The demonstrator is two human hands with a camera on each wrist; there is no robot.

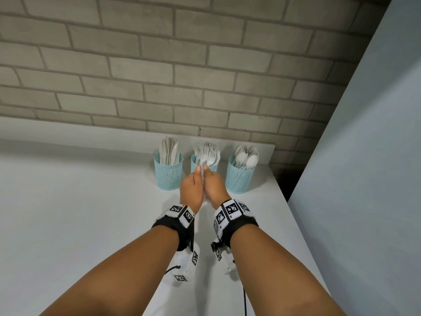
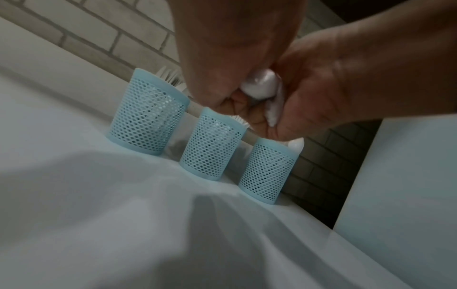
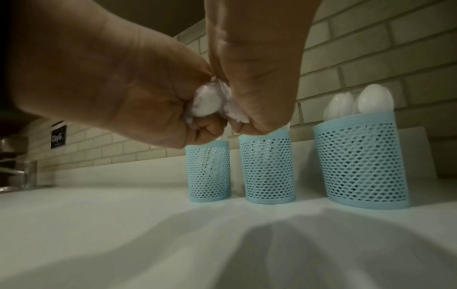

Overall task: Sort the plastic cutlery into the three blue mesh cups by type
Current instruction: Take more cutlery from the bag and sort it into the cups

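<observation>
Three blue mesh cups stand in a row by the brick wall: the left cup (image 1: 168, 176) holds knives, the middle cup (image 1: 196, 161) forks, the right cup (image 1: 239, 179) spoons. My left hand (image 1: 192, 185) and right hand (image 1: 214, 185) are pressed together just in front of the middle cup, thumbs up. Between them they grip a small bunch of white plastic cutlery (image 2: 259, 86); a rounded spoon bowl (image 3: 205, 103) shows, the rest is hidden in the fists. The wrist views show the same cups (image 2: 212, 146) (image 3: 268, 170) below the curled fingers.
The white counter (image 1: 79, 213) stretches left and toward me. A white panel (image 1: 364, 179) rises at the right past the counter's edge, with a dark gap behind the spoon cup. A metal fixture (image 3: 14, 172) sits far left by the wall.
</observation>
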